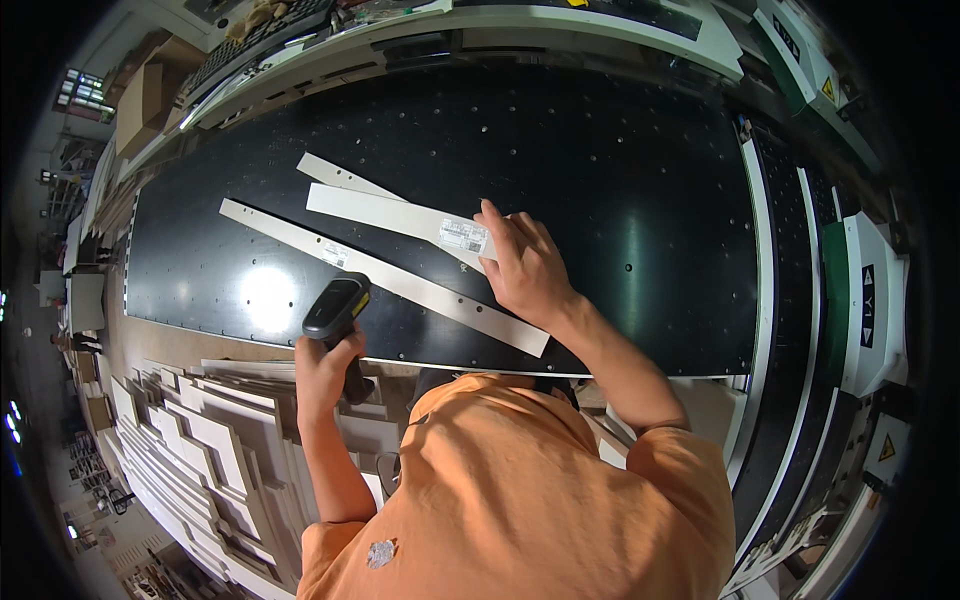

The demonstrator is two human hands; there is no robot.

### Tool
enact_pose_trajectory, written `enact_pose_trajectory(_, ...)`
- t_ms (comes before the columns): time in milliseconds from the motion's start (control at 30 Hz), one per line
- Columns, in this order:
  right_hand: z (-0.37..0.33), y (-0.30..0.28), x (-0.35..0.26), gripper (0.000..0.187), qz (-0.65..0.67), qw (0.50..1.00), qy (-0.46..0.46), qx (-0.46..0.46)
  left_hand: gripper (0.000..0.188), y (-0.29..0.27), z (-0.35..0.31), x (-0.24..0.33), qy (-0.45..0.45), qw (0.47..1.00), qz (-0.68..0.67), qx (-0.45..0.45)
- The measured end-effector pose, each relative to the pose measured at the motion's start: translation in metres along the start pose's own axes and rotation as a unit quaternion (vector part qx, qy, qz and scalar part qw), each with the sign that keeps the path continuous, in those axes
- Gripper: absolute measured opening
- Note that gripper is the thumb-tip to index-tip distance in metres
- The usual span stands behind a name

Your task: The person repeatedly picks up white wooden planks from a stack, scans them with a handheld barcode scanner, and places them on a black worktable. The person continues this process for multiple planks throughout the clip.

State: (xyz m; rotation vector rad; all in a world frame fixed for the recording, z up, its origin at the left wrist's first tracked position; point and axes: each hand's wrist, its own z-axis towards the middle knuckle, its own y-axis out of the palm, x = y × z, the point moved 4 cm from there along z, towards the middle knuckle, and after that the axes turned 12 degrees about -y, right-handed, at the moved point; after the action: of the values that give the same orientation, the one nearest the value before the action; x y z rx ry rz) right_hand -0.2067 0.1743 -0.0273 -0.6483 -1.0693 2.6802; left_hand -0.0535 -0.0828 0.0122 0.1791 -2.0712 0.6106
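Observation:
A black handheld barcode scanner (pixel 337 303) is in my left hand (pixel 322 372), its fingers wrapped round the handle and its head over the table's front edge. My right hand (pixel 527 262) grips the right end of a pale narrow board strip (pixel 375 210), thumb and fingers about its edges, beside a printed white label (pixel 463 236). Beneath that strip another pale strip (pixel 335 172) lies crosswise, partly covered. Nearer me, a long strip (pixel 410 287) with drilled holes and a small label (pixel 335 254) rests slantwise on the black table (pixel 560 140).
Stacks of pale panels (pixel 215 440) stand below the table's front edge on the left. White-and-green machine housings (pixel 862 305) and pale rails (pixel 765 250) run along the right. Beyond the table a white machine beam (pixel 600 22) crosses, with a cardboard box (pixel 140 110) at far left.

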Motion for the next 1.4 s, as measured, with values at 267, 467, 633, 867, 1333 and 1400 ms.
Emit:
enact_pose_trajectory(267,-0.040,-0.008,0.068,0.043,-0.060,0.996,0.048,-0.052,0.034,-0.031,0.048,-0.107,-0.152,0.966,-0.183,0.104)
enact_pose_trajectory(467,-0.072,-0.091,0.167,0.036,-0.156,0.956,0.194,-0.158,0.034,-0.030,0.066,-0.162,-0.104,0.921,-0.358,0.112)
enact_pose_trajectory(633,-0.079,-0.112,0.181,0.048,-0.265,0.883,0.351,-0.161,0.036,-0.028,0.080,-0.189,-0.126,0.889,-0.437,0.059)
enact_pose_trajectory(867,-0.077,-0.070,0.186,0.098,-0.287,0.850,0.435,-0.080,0.035,-0.034,0.087,-0.191,-0.110,0.902,-0.415,0.038)
enact_pose_trajectory(1333,-0.078,-0.082,0.303,0.102,-0.329,0.843,0.421,0.061,0.036,-0.036,0.088,-0.183,-0.141,0.904,-0.396,0.078)
enact_pose_trajectory(1400,-0.070,-0.094,0.345,0.098,-0.354,0.825,0.430,0.094,0.036,-0.039,0.086,-0.180,-0.118,0.920,-0.349,0.134)
